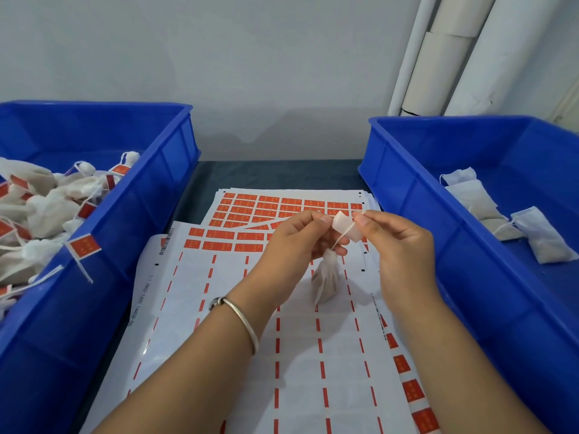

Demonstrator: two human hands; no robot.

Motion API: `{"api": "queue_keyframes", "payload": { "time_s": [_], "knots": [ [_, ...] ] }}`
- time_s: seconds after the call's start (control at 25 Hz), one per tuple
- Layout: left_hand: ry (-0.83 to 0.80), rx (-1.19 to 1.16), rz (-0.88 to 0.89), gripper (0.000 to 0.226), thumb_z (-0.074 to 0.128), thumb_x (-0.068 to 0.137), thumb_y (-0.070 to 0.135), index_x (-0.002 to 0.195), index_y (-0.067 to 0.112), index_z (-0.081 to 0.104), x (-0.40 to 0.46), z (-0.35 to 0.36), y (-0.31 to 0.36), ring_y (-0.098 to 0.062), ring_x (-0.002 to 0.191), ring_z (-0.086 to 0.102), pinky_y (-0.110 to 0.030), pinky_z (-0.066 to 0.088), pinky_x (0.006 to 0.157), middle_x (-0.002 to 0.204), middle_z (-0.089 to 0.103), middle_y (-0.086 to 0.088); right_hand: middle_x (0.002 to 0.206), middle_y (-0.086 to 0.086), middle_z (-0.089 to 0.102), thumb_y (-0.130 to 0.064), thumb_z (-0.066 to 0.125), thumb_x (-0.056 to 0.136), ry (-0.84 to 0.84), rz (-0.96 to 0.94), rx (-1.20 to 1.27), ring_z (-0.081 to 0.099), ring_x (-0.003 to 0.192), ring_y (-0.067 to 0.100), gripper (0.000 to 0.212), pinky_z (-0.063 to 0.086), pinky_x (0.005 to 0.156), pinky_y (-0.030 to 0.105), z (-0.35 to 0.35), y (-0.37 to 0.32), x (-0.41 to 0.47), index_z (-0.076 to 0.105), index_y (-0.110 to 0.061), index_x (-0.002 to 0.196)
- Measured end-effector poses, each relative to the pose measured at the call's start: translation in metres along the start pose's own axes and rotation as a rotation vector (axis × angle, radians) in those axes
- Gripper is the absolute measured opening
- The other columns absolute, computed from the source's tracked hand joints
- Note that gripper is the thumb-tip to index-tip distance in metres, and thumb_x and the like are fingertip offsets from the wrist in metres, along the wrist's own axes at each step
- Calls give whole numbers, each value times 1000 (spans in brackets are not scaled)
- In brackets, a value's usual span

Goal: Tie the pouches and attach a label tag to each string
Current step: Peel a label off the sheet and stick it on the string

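Observation:
A small white pouch (326, 281) hangs by its string (342, 239) above the label sheets. My left hand (297, 239) and my right hand (398, 242) each pinch one end of a label tag (346, 228), whose pale back faces me. The string runs across the tag's back. The pouch's neck is gathered just below my left fingers.
A blue bin (156, 195) on the left holds several tied pouches with orange tags. A blue bin (404, 195) on the right holds untied white pouches (545, 239). Sheets of orange labels (269, 208) cover the table between them, the nearer sheet (282, 339) mostly peeled. White rolls (445, 57) lean at the back right.

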State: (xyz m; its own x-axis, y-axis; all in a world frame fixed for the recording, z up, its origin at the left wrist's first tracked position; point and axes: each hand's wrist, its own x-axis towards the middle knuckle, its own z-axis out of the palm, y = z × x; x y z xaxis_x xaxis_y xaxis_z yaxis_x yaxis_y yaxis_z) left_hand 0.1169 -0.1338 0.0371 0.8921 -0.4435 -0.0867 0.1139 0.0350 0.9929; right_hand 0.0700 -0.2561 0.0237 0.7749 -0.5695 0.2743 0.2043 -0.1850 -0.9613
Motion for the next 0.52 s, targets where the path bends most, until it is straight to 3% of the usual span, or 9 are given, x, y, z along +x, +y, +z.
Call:
{"api": "queue_keyframes", "payload": {
  "time_s": [0.28, 0.4, 0.52],
  "knots": [
    [-65, 42, 64, 21, 51, 94, 20, 81, 23, 67, -1, -4, -1, -8, 62, 62, -29, 51, 73, 75, 70, 6, 75, -30, 68, -25, 69, 83, 37, 7, -28, 62, 81, -10, 21, 47, 59, 3, 0, 1, 1, 66, -40, 69],
    [-65, 94, 75, 15, 59, 90, 19, 79, 25, 68, 0, -3, -3, -5, 62, 61, -33, 53, 77, 73, 69, 9, 79, -25, 69, -26, 69, 83, 51, 24, -38, 65, 82, -4, 21, 48, 67, 11, 0, 1, 1, 67, -40, 68],
    [-75, 110, 122, 11, 65, 85, 15, 80, 24, 68, 0, -3, -4, -2, 59, 60, -17, 50, 62, 70, 68, 11, 81, -21, 71, -27, 70, 82, 55, 57, 1, 67, 84, 3, 21, 51, 73, 19, 2, 1, 0, 68, -40, 66]
  ]
}}
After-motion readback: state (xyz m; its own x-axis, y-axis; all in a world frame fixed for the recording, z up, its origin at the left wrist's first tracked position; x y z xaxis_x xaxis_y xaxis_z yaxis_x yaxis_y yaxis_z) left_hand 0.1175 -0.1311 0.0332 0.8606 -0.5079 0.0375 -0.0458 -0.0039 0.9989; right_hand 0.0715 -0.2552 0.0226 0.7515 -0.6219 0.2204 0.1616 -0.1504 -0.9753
